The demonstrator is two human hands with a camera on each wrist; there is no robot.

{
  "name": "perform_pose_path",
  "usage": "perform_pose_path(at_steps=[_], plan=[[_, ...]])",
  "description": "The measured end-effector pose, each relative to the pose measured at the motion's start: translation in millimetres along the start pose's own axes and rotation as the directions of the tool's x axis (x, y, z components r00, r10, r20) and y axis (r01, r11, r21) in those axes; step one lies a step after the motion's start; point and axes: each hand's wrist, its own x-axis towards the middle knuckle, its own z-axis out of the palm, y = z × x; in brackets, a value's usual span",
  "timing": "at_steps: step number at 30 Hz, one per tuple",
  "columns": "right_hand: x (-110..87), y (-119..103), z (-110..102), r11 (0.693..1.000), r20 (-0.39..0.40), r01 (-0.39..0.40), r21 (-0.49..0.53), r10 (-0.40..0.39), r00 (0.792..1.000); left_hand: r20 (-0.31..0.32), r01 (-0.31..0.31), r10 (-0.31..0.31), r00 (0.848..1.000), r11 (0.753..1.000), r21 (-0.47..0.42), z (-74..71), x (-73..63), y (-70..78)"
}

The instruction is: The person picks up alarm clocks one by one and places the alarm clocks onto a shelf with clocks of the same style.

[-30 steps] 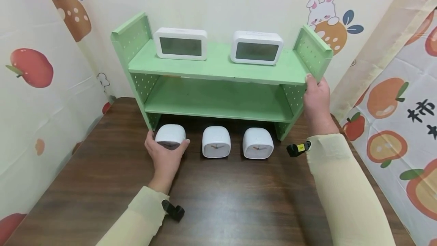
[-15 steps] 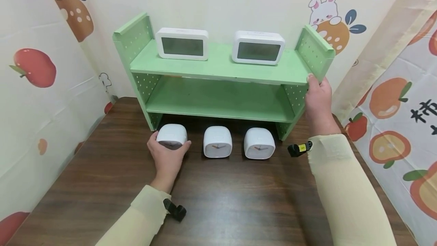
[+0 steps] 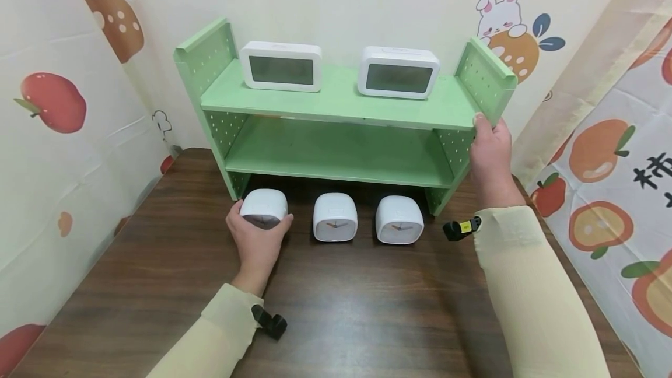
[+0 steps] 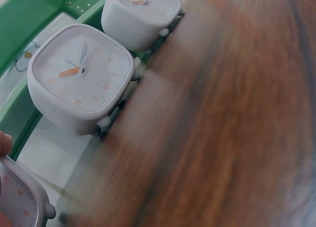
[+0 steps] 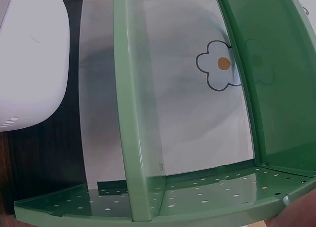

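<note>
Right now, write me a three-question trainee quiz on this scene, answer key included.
1. Count: how many white devices with dark screens stand on the green shelf?

2. True or false: the right hand grips a clock.

3. In the head view, which of the three small white clocks does the left hand hold?
A) leftmost
B) middle
C) rightmost

Key: 1. Two. 2. False; it grips the shelf's right end. 3. A, the leftmost clock.
</note>
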Motion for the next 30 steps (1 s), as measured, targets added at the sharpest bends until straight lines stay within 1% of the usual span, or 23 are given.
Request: perform_pose_path(at_steps=[4, 7, 10, 15, 20, 24, 27, 30], plan=[[0.8, 0, 1, 1.000, -0.002, 0.006, -0.007, -0.006, 1.000, 0.001, 0.014, -0.014, 1.000, 1.000, 0.004, -0.9, -0.3, 2.0], [-0.2, -1, 1, 1.000, 0.001, -0.010, -0.006, 0.010, 1.000, 0.001, 0.023, -0.023, 1.000, 1.000, 0.002, -1.7, 0.0, 5.9], [-1.7, -3, 1, 1.000, 0.004, -0.023, -0.005, 0.023, 1.000, -0.006, 0.007, -0.007, 1.000, 1.000, -0.007, -2.3, 0.9, 11.2], [-2.4, -3, 2, 1.000, -0.002, -0.022, -0.009, 0.022, 1.000, -0.019, -0.023, 0.022, 1.000, 0.999, -0.023, -6.7, 2.6, 23.3], [-1.9, -4, 1, 1.000, 0.008, -0.016, 0.002, 0.016, 1.000, -0.029, -0.024, 0.023, 0.999, 0.999, -0.034, -12.7, 5.6, 40.5], [-1.9, -3, 1, 1.000, 0.013, -0.005, 0.003, 0.005, 1.000, -0.039, -0.055, 0.052, 0.998, 0.996, -0.068, -16.2, 9.9, 57.8], [-1.6, -3, 1, 1.000, 0.012, -0.012, 0.001, 0.012, 1.000, -0.043, -0.080, 0.076, 0.996, 0.993, -0.091, -17.0, 13.4, 70.0], [-1.6, -4, 0, 1.000, 0.010, -0.025, -0.004, 0.025, 1.000, -0.042, -0.091, 0.087, 0.995, 0.991, -0.102, -17.2, 16.9, 80.6]])
